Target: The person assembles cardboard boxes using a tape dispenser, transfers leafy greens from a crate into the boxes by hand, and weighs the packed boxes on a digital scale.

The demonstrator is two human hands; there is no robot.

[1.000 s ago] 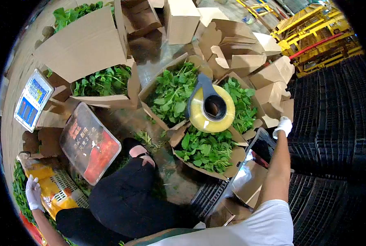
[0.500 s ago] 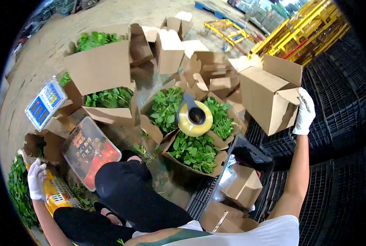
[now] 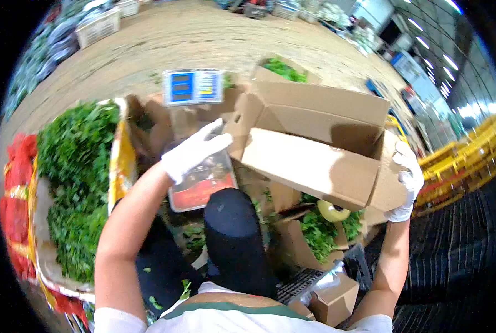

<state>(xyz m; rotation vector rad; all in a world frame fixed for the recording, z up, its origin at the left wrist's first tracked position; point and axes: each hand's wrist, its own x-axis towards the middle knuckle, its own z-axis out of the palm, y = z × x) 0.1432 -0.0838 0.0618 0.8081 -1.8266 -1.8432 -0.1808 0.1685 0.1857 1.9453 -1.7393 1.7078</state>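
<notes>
An opened cardboard box (image 3: 309,161) is tilted up in front of me, its inside facing me and its flaps spread. My right hand (image 3: 408,180), in a white glove, grips the box's right end with the fingers wrapped over the edge. At the opposite end, my gloved left hand (image 3: 195,154) reaches out with its fingers apart, fingertips right at the left side panel near its hand hole. Below that hand lies a flat plastic-covered tray (image 3: 203,194) with a red print. Behind it stands a scale display (image 3: 194,87) with a blue panel.
A big crate of leafy greens (image 3: 78,188) stands at my left beside red net bags (image 3: 19,188). Below the box are cartons of greens (image 3: 319,236) and a tape roll (image 3: 333,211). Black crates (image 3: 453,250) and a yellow rack (image 3: 464,161) line the right.
My view has turned left. The right hand has brought the box in front of me, its opening now toward me. My left hand has moved from the greens crate up to the box's left end.
</notes>
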